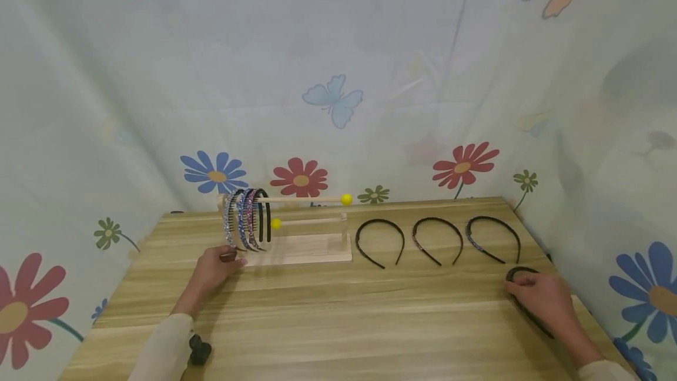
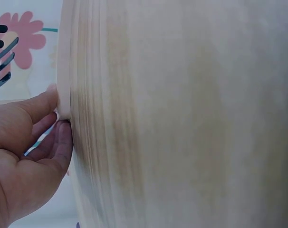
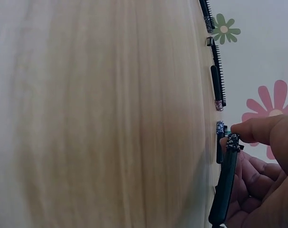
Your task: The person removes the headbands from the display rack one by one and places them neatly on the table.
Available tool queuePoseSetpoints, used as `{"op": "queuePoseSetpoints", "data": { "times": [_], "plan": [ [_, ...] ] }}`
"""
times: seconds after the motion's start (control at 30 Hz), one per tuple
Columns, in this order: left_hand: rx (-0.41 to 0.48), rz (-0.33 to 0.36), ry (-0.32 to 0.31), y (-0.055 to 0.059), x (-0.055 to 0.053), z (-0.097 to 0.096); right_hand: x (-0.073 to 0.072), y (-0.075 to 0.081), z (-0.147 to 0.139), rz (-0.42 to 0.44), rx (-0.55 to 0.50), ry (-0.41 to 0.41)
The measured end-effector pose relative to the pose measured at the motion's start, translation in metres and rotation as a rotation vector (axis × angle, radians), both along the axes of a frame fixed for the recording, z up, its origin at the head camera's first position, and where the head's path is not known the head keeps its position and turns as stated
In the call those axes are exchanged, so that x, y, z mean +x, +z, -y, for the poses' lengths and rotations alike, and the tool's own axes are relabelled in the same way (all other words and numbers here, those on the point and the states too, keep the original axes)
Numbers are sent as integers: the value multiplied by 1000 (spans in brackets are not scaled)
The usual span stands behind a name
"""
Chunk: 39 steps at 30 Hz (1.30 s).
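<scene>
A wooden rack (image 1: 296, 250) with yellow-tipped rods stands at the back left. Several headbands (image 1: 248, 219) with glittery silver, blue and pink bands and black ends hang at the left of its upper rod. At the base's left front corner, my left hand (image 1: 214, 269) holds the rack, thumb and fingers about the base edge (image 2: 63, 61). My right hand (image 1: 547, 298) pinches a black headband (image 3: 225, 185) with dark glitter between thumb and fingers, low over the table's right side. Part of that headband is hidden by the hand.
Three dark headbands lie in a row on the wooden table (image 1: 338, 322): one right of the rack (image 1: 379, 221), one mid-row (image 1: 438, 220), and a blue-glittered one (image 1: 492, 219) nearest my right hand. A flowered curtain (image 1: 370, 46) hangs behind. A small black object (image 1: 200, 350) is beside my left sleeve.
</scene>
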State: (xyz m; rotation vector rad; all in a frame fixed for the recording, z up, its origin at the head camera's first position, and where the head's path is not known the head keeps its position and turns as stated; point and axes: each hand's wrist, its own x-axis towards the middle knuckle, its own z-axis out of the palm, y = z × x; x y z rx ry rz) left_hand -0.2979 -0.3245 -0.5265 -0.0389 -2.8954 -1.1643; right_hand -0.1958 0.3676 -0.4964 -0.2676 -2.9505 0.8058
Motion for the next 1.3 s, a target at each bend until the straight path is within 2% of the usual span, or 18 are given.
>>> {"op": "queuePoseSetpoints", "data": {
  "times": [0.2,0.43,0.57,0.67,0.83,1.03,1.2,1.3],
  "plan": [
    [1,-10,-3,-3,3,0,-3,-3,-1,18,-10,-8],
    [1,-3,5,-1,4,-1,-4,-7,-2,31,-43,26],
    [-5,-3,4,1,6,-1,-4,-2,-5,51,-61,28],
    [-8,-6,6,2,6,-1,-7,6,-5,28,-67,34],
    [-5,-4,1,4,6,0,-16,23,12,-104,-81,55],
    [-1,3,2,4,4,0,-31,42,55,-309,-176,99],
    [1,-4,5,3,3,-2,-47,46,87,-459,-207,172],
    [2,-6,9,3,3,-3,-55,47,103,-487,-246,217]
  ]
}}
